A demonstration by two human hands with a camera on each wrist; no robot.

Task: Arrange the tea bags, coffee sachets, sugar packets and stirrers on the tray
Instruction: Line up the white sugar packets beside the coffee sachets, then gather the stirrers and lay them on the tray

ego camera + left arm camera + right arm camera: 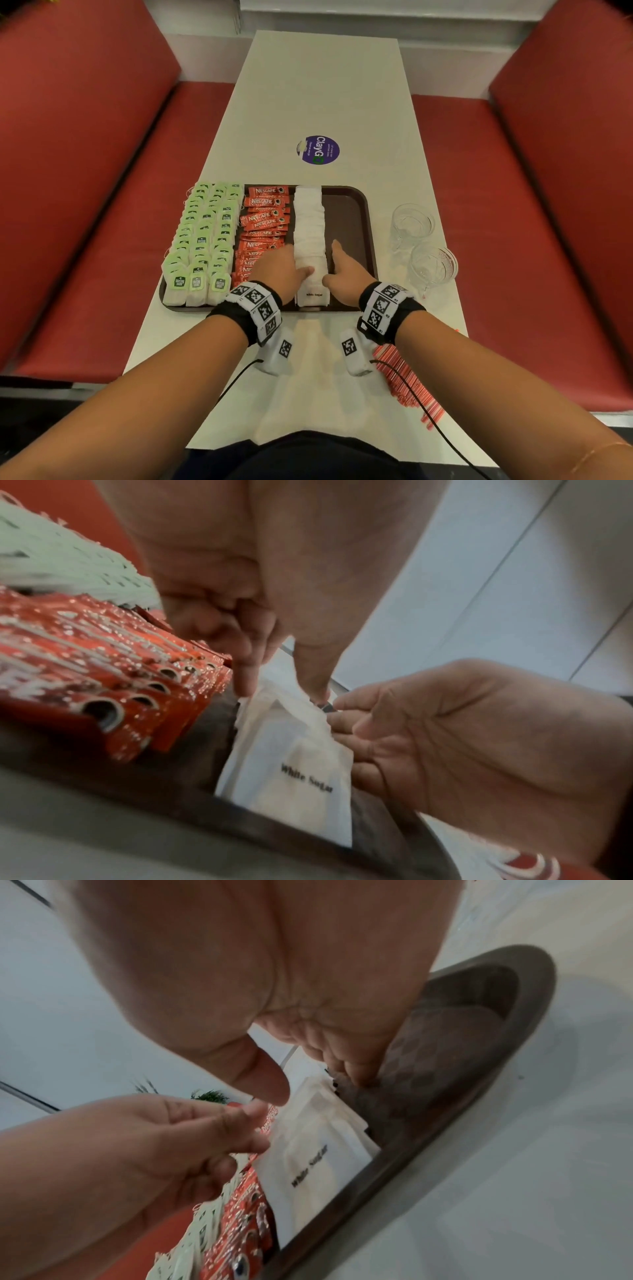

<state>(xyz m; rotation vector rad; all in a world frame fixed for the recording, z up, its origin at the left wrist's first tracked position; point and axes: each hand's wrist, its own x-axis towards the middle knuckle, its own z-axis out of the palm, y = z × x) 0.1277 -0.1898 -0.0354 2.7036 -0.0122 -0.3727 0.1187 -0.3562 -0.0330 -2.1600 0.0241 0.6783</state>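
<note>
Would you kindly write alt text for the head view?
Both hands, left hand and right hand, flank a row of white sugar packets on a brown tray, beside coffee sachets and tea bags; stirrers lie on the table.

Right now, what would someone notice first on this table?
Probably the brown tray, filled in neat columns: green tea bags on its left, red coffee sachets beside them, then white sugar packets. The left hand and right hand flank the sugar column's near end. Red stirrers lie off the tray, nearer the person.

Canteen booth: red padded benches [85, 171] flank a white table [325, 85].
</note>
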